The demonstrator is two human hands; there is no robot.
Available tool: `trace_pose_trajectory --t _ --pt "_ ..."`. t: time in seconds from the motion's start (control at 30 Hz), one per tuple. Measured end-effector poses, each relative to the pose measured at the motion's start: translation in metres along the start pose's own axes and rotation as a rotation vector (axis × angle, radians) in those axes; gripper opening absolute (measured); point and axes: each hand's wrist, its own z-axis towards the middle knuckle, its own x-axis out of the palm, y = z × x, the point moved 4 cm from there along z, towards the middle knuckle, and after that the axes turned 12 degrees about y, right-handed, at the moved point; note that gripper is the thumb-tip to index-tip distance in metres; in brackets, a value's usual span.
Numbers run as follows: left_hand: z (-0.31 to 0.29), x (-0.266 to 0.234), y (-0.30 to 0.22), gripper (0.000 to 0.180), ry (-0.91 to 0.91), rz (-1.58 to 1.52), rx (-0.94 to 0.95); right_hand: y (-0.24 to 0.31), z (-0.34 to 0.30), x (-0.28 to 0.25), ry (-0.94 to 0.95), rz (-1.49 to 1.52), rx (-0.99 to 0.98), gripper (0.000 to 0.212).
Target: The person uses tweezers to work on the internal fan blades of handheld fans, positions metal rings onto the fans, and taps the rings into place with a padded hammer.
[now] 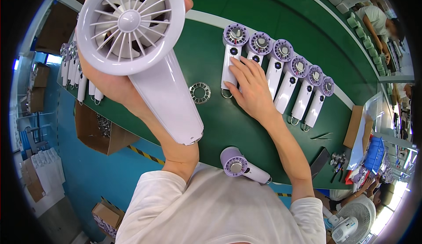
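Close to the camera, my left hand (109, 85) is closed around a pale lilac handheld fan (165, 97). Its big round grille fills the upper left, and the handle slants down to the right; most of my fingers are hidden behind it. Over the green table, my right hand (249, 86) has its fingers and thumb on the white handle of another handheld fan (229, 70), the leftmost in a row. To its right lie several more handheld fans (286, 86) with purple heads. A loose ring-shaped grille (200, 93) rests between my hands.
Another handheld fan (234, 166) lies at the near table edge. Tweezers (321, 136), a dark flat box (320, 161) and a blue bin (375, 154) are at the right. More fans (81, 86) stand at the far left, above a cardboard box (94, 132). Other people work at right.
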Motion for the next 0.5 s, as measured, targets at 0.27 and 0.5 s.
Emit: trace_pose_trajectory --t 0.27,0.5 --pt "0.006 0.016 0.009 0.038 -0.215 0.082 -0.035 0.004 -0.001 -0.002 -0.036 0.037 0.057 0.048" --pt "0.005 0.005 0.005 0.054 -0.099 0.008 -0.027 0.000 -0.031 -0.005 -0.102 0.000 0.199 0.046"
